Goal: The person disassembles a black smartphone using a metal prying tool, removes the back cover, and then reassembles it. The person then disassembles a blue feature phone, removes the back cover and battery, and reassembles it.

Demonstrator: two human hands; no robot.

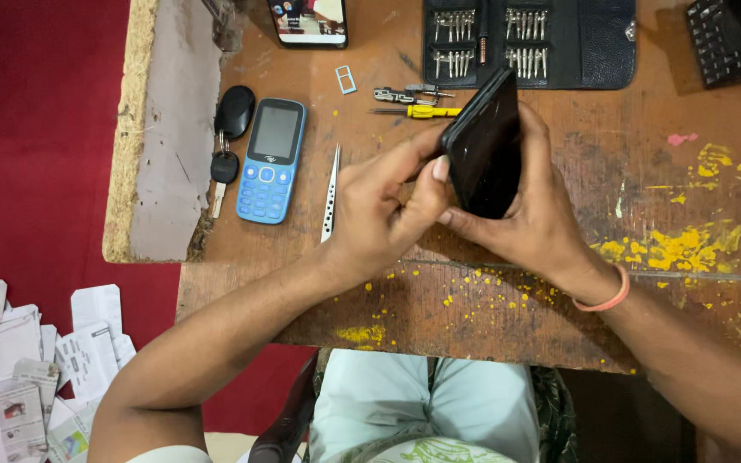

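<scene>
I hold a black smartphone (484,146) above the middle of the desk (559,291), tilted on its edge with its glossy face turned toward my left. My right hand (532,214) is closed around it from behind and below: the palm cradles the lower end and the fingers wrap the far edge. My left hand (379,210) is closed against the near long edge — thumb and fingertips pinch at the seam, the thumbnail pressed to the rim.

Handling judgement: the smartphone is a light, stiff slab, but its polished surface looks slippery and the glass is likely fragile; faint marks show on it, though I cannot tell whether they are cracks or smears. The safe hold is on the narrow side edges and the corners, not on the flat face. Pressure on the middle of the panel should be avoided.

Around the hands: a pair of metal tweezers (330,193) lies on the desk just beside my left wrist, a blue keypad phone (270,160) rests further left, next to a black car key (230,129). A yellow-handled screwdriver (422,111) lies just behind the smartphone, and an open black bit case (559,43) sits at the far edge — well apart from both hands.
</scene>
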